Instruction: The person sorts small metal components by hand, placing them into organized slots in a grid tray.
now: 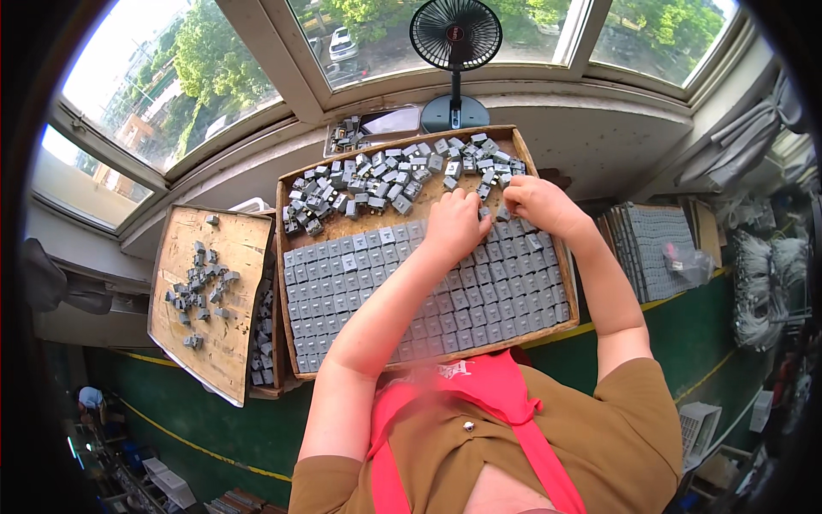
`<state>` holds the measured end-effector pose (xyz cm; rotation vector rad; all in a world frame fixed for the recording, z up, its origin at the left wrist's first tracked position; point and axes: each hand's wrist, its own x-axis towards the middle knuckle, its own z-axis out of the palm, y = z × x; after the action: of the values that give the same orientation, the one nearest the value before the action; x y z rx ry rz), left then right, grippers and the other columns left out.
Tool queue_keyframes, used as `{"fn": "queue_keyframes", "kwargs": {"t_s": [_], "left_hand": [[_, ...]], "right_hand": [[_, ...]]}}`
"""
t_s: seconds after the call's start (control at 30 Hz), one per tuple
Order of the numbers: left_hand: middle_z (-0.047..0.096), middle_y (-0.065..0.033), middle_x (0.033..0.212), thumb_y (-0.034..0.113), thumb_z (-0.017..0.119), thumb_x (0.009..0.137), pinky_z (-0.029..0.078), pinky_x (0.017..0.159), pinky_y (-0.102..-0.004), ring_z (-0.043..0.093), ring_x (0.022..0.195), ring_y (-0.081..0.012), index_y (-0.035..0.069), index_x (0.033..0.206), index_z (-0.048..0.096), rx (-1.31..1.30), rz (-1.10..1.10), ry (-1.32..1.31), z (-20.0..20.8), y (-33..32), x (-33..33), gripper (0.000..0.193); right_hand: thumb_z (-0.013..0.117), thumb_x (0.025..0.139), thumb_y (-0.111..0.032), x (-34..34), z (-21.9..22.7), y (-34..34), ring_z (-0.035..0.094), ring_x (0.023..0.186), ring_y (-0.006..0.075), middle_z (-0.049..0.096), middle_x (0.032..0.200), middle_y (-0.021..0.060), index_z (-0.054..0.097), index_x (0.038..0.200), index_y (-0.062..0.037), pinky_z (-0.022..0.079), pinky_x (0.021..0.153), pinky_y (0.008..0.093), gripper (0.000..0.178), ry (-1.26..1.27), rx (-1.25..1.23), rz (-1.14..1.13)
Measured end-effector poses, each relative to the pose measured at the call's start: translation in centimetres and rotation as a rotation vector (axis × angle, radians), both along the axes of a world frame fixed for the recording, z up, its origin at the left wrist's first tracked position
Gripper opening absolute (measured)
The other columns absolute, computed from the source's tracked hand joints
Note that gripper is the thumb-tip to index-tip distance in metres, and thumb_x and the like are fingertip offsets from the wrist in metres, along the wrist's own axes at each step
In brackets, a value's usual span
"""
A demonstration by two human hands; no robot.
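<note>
A shallow wooden-edged tray holds many small grey plastic blocks, perhaps switch or connector housings. Tight rows of blocks fill its near part, and a loose heap lies along its far side. My left hand is closed at the far edge of the rows, its thumb and fingers around a small grey block. Just to its right, my right hand has its fingers curled down at the tray's far right. Whatever its fingertips pinch is hidden beneath them.
Left of the tray, a worn board carries scattered grey blocks over a box of more. A black fan and a clear-lidded box stand on the sill beyond. Filled trays and bundled pale cables are at the right.
</note>
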<state>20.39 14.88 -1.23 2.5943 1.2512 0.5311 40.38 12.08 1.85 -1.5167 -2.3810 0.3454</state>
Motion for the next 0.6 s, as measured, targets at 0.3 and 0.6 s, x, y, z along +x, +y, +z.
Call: {"fn": "queue_keyframes", "kwargs": {"t_s": [0.3, 0.6], "left_hand": [[0.06, -0.0091, 0.096, 0.027, 0.062, 0.082, 0.047, 0.081, -0.0406, 0.057, 0.096, -0.0274, 0.016, 0.101, 0.066, -0.016, -0.221, 0.007, 0.2, 0.6, 2.8, 0.022], [0.06, -0.0101, 0.097, 0.04, 0.064, 0.079, 0.044, 0.086, -0.042, 0.056, 0.1, -0.027, 0.007, 0.094, 0.063, -0.012, -0.025, 0.165, 1.2, -0.1, 2.4, 0.037]], "right_hand": [[0.076, 0.067, -0.018, 0.9, -0.9, -0.1, 0.059, 0.09, 0.0235, 0.06, 0.089, 0.0038, 0.061, 0.087, -0.0099, 0.051, 0.078, 0.0349, 0.026, -0.175, 0.263, -0.171], [0.066, 0.081, -0.016, 0.8, 0.1, -0.7, 0.062, 0.084, 0.0294, 0.065, 0.086, 0.0115, 0.06, 0.093, -0.0031, 0.05, 0.076, 0.0389, 0.018, 0.272, -0.185, -0.275]]}}
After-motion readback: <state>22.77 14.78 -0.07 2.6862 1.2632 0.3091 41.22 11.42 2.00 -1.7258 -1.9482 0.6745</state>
